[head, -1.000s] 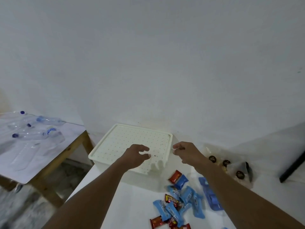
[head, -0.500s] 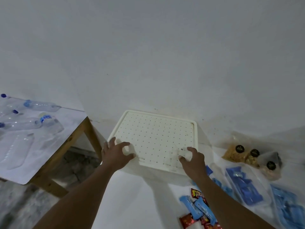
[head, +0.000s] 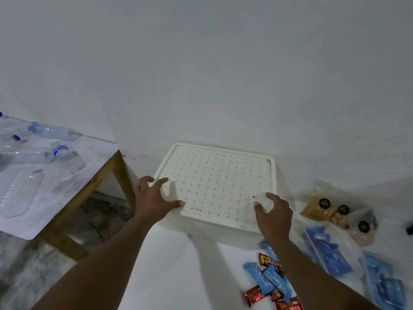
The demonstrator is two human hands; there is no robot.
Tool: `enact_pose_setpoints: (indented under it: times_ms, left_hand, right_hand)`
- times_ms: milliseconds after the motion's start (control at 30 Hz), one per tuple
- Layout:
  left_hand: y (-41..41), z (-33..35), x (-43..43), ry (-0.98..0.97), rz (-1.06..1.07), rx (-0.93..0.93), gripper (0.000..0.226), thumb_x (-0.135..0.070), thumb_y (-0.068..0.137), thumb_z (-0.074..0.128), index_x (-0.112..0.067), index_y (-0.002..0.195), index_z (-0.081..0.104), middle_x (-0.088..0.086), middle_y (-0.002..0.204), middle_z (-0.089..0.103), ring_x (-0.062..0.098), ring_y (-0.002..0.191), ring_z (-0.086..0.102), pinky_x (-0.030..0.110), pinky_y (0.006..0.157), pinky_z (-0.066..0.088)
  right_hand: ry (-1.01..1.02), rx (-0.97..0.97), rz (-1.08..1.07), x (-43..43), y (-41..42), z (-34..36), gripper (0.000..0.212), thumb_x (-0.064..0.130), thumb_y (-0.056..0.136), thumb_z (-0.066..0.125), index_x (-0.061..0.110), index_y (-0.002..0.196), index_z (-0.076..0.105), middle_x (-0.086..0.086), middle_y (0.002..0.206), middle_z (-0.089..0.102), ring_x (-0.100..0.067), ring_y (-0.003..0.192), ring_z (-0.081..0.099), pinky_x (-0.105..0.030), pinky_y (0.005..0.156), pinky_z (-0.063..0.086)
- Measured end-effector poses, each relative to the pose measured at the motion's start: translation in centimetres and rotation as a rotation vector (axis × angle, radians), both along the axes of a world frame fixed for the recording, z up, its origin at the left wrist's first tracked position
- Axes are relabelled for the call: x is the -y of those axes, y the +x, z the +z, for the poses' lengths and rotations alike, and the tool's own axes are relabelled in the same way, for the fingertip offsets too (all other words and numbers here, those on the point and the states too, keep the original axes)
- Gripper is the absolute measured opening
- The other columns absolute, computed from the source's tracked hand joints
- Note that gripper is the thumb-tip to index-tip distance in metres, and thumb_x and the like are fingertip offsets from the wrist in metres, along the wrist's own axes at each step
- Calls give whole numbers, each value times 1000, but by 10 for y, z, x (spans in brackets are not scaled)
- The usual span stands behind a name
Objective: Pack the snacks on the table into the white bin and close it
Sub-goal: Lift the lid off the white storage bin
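- A plain, bare indoor room is indicated by a blank white wall (head: 201,63) and a rough grey floor (head: 33,265) at the near left.
- Empty plastic bottles (head: 53,132) are strewn on a wooden side table (head: 98,180), far left.

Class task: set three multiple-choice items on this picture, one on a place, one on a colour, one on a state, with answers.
1. Where are the clear bottles? A on the floor B on the left side table C among the snacks
2. What colours are the loose snack wrappers? A blue and red B green and yellow C all black
3. How is the perforated lid? A on the floor B propped on the wall C in place
Answers: 1 B, they lie on its white top; 2 A, only blue and red show; 3 C, left hand and right hand hold its near corners.
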State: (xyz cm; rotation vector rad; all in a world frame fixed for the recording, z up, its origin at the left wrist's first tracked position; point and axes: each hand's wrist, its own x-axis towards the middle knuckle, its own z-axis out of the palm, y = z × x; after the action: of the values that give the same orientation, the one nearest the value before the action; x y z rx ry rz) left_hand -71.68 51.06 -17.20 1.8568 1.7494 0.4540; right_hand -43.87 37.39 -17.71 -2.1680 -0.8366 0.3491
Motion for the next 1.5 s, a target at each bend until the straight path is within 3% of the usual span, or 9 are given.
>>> enact_pose_setpoints:
  times_ms: [133,267,433,533,633,767,967,1233,1500]
  left_hand:
    - [12,24,22,55,-14,126,97,-62,53,87,-34,138,51,1,147,22,28,137,34,42,108,41]
    - [8,37,52,39,-6,59,96,-75,56,77,-39,140,48,5,156,19,33,144,23,49,115,28]
    - [-14,55,85,50,77,28,102,-94,51,57,-43,139,47,12,159,24,33,148,20,52,115,25]
    - [-29,68,96,65,124,8,110,-103,41,48,-46,135,48,10,152,37,34,139,39,52,110,38]
    - [-45,79,112,40,116,109,118,-103,30,53,-43,131,52,8,143,48,29,123,55,47,100,49]
    - [-59,84,158,33,105,161,121,-100,29,59,-38,132,53,7,140,49,29,121,54,45,98,51]
    - [-81,62,238,-1,171,75,98,-81,55,72,-39,140,45,9,137,37,34,133,30,51,111,32]
    - [-148,-13,319,-180,243,-47,101,-83,52,72,-42,141,44,10,143,32,35,137,28,51,111,33]
    - [-193,-75,335,-349,211,-117,99,-80,57,72,-40,143,42,11,146,28,36,139,22,53,112,30]
  right_hand:
    - [124,-15,16,7,-6,26,24,8,96,55,14,117,65,-13,121,56,-32,114,58,-32,94,44]
    - [248,-4,24,20,-14,59,26,4,98,49,13,114,68,-11,118,60,-26,110,59,-23,91,41]
    - [352,9,42,55,-13,87,28,4,98,50,14,115,69,-8,118,64,-23,112,59,-24,93,40]
    - [384,-15,38,79,-11,102,28,4,98,50,14,114,70,-6,119,65,-21,114,58,-27,97,44]
    - [434,-39,48,104,-10,111,27,5,97,52,15,111,72,-5,118,67,-21,113,60,-37,100,49]
    - [445,-46,76,141,-9,109,27,7,96,53,24,106,72,-3,113,69,-22,100,64,-45,93,54]
    - [292,49,138,195,-28,72,26,8,94,53,16,111,70,-10,114,65,-27,106,61,-35,91,49]
    - [-14,180,291,265,-92,-34,24,11,93,53,23,113,59,-8,115,60,-27,104,59,-35,80,48]
    - [-252,111,358,281,-134,-95,23,18,100,45,24,120,53,-8,110,55,-29,85,63,-37,73,52]
